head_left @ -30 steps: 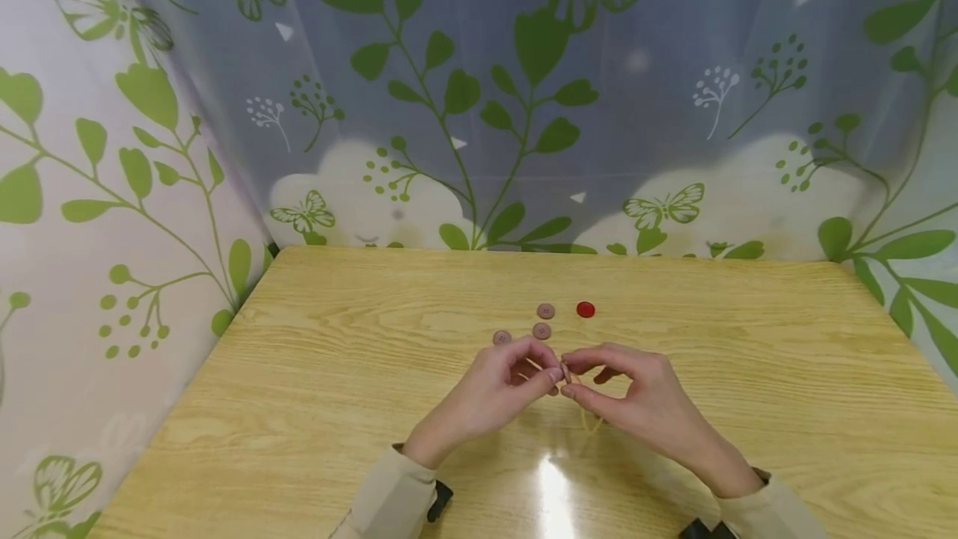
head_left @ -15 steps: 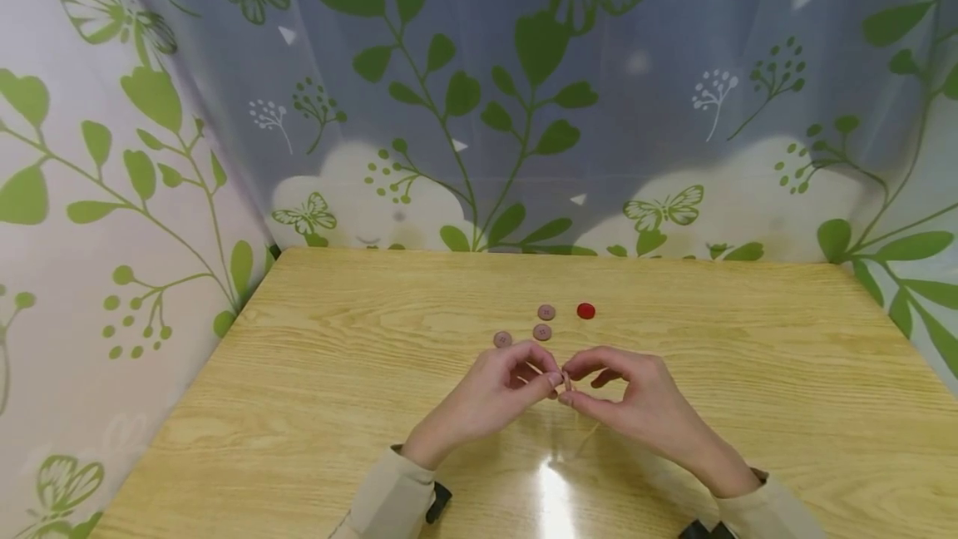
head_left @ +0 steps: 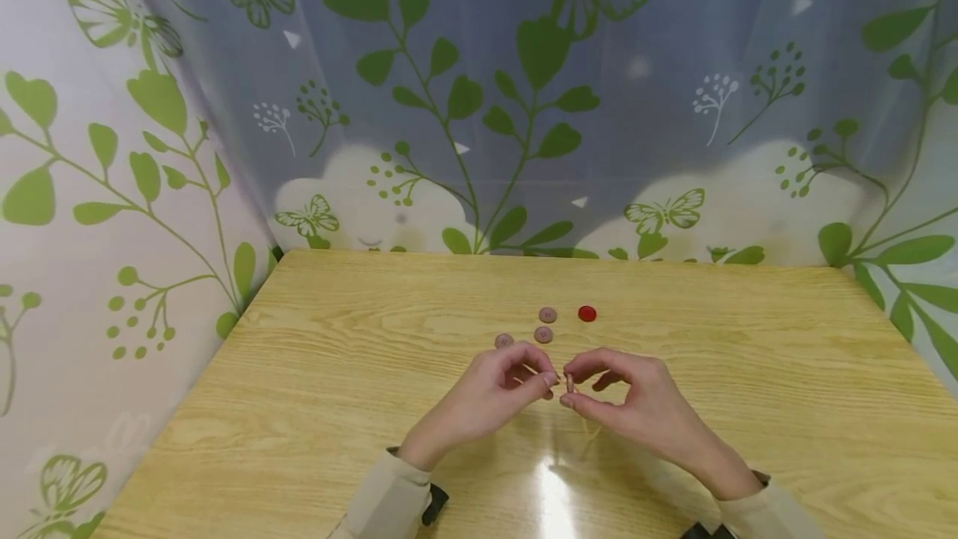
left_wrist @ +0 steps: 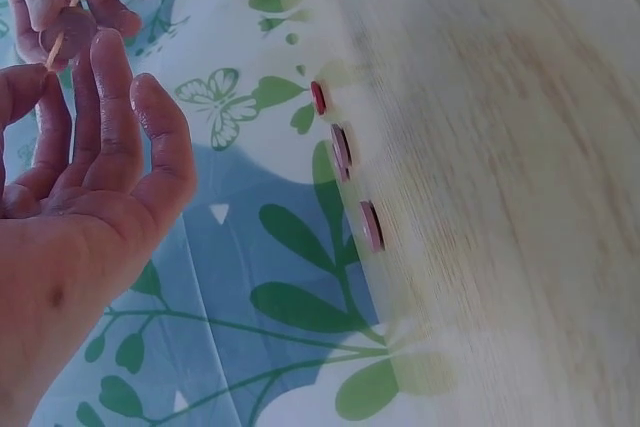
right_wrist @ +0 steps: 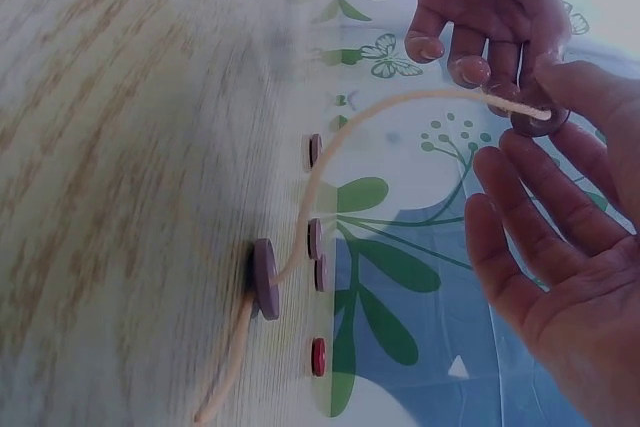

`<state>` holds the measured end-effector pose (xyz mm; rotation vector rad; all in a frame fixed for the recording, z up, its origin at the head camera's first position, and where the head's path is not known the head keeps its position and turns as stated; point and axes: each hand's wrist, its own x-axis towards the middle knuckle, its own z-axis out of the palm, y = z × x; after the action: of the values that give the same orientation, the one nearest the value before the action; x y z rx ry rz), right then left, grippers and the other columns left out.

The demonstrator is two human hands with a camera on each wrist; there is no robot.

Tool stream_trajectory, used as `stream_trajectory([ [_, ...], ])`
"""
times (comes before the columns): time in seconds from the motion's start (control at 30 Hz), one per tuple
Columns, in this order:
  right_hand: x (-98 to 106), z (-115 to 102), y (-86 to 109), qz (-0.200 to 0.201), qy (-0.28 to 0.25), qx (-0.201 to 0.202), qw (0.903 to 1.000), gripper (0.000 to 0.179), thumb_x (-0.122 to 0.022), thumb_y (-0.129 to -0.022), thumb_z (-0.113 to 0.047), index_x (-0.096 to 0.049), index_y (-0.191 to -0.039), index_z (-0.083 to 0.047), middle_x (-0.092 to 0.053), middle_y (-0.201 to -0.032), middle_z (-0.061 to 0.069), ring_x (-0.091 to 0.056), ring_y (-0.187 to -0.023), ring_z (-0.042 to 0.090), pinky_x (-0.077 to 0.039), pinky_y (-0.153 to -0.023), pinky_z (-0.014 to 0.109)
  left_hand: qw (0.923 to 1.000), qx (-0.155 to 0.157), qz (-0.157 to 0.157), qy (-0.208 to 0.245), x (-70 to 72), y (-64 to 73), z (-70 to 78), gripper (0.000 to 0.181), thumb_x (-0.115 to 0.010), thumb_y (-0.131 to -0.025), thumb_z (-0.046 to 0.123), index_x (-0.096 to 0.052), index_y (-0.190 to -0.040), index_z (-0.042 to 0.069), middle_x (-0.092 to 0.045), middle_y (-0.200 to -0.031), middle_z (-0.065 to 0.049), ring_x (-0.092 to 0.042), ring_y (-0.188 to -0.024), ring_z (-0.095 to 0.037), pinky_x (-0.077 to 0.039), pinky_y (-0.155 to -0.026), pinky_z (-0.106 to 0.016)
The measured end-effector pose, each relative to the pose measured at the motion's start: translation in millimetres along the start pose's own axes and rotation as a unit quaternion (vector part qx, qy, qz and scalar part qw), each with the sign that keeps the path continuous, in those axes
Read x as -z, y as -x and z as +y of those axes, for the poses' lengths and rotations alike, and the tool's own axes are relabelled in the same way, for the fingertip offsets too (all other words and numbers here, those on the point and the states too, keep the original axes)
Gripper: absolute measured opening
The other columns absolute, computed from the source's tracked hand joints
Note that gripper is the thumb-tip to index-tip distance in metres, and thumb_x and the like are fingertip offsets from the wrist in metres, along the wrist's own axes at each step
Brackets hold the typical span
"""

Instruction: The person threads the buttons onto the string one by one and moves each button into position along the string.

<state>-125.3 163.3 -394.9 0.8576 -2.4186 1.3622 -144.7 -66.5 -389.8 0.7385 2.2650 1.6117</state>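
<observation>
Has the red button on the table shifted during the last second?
No. In the head view, the red button keeps its place against the far edge of the table; the whole picture has only shifted slightly.

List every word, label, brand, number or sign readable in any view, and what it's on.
None readable in any view.
Held button, loose mauve buttons and red button: no lettering seen; too small or blurred to rule out fine marks.
Cord and tabletop: no text visible.
Backdrop cloth: pictorial print, no lettering seen.
Black wrist pieces: partly cut off, too little shown to tell.
</observation>
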Motion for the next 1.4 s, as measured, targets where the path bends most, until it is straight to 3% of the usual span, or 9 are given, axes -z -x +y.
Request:
stream_trajectory([
  [0.2,0,0,0.9,-0.006,0.002,-0.010,0.9999,0.021,-0.083,-0.086,-0.009,-0.074,-0.105,-0.014,-0.077,-0.098,-0.003,-0.072,-0.087,0.008,-0.061,-0.073,0.031,1.0000,0.004,0.007,-0.001,2.7,1.3,-1.4,0.012,-0.063,-0.103,0.022,-0.068,-0.108,0.013,-0.069,-0.111,-0.008,-0.071,-0.093,-0.010,-0.058,-0.082,-0.023],
  [0.37,0,1,1.7,-0.006,0.004,-0.009,0.9999,0.024,-0.084,-0.084,-0.009,-0.074,-0.104,-0.015,-0.076,-0.098,-0.009,-0.072,-0.087,0.010,-0.061,-0.074,0.030,0.9998,-0.001,0.016,-0.012,5.6,3.0,-2.5,0.012,-0.063,-0.103,0.022,-0.067,-0.109,0.014,-0.067,-0.110,-0.002,-0.070,-0.095,-0.008,-0.058,-0.083,-0.024],
  [0.53,1,2,2.0,-0.005,0.014,0.009,0.9999,0.026,-0.085,-0.083,-0.009,-0.073,-0.104,-0.020,-0.076,-0.097,-0.009,-0.070,-0.088,0.002,-0.060,-0.074,0.027,0.9995,-0.005,0.022,-0.020,8.8,5.6,-2.7,0.011,-0.062,-0.103,0.022,-0.065,-0.110,0.014,-0.071,-0.112,-0.009,-0.070,-0.098,-0.010,-0.057,-0.084,-0.024],
  [0.7,2,2,1.8,-0.018,0.018,-0.001,0.9997,0.028,-0.086,-0.083,-0.010,-0.073,-0.104,-0.022,-0.075,-0.097,-0.013,-0.070,-0.089,0.001,-0.060,-0.077,0.027,0.9995,-0.004,0.026,-0.018,10.2,7.1,-4.5,0.012,-0.061,-0.103,0.022,-0.064,-0.110,0.013,-0.072,-0.113,-0.014,-0.070,-0.098,-0.010,-0.057,-0.084,-0.023],
  [1.07,3,5,2.7,-0.028,0.029,0.001,0.9992,0.029,-0.086,-0.081,-0.009,-0.072,-0.102,-0.025,-0.075,-0.097,-0.015,-0.069,-0.090,0.000,-0.060,-0.077,0.027,0.9991,-0.005,0.039,-0.016,13.8,9.3,-6.9,0.009,-0.060,-0.104,0.018,-0.065,-0.108,0.013,-0.072,-0.111,-0.010,-0.070,-0.097,-0.012,-0.058,-0.084,-0.025],
  [1.4,4,8,2.5,-0.026,0.035,0.002,0.9990,0.030,-0.087,-0.081,-0.009,-0.072,-0.101,-0.025,-0.075,-0.096,-0.014,-0.069,-0.089,0.000,-0.060,-0.075,0.028,0.9989,-0.008,0.042,-0.019,18.0,10.3,-7.4,0.012,-0.058,-0.105,0.021,-0.063,-0.110,0.012,-0.071,-0.113,-0.015,-0.070,-0.097,-0.013,-0.057,-0.084,-0.025],
])
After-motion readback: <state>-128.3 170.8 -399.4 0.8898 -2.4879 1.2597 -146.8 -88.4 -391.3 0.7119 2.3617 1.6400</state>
